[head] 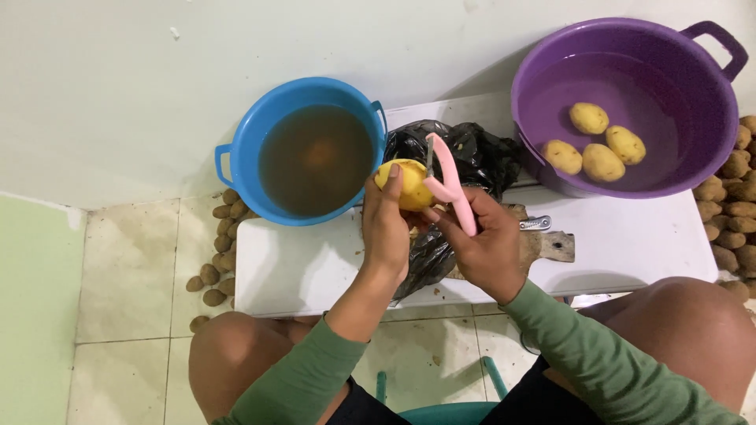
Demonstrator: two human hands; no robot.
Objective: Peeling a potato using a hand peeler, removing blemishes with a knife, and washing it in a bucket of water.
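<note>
left hand (386,224) grips smooth oval potato (404,183); right hand (484,244) pink peeler (449,185).

Pink peeler (449,182), yellow potato (406,182), blue basin (240,149), purple basin (693,169).

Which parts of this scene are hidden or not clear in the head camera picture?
- Potato: near side covered by left hand.
- Blue basin: murky water hides its contents.
- Wooden board: mostly under the black bag and right hand.
- Potato pile: cut by the right edge.
</note>
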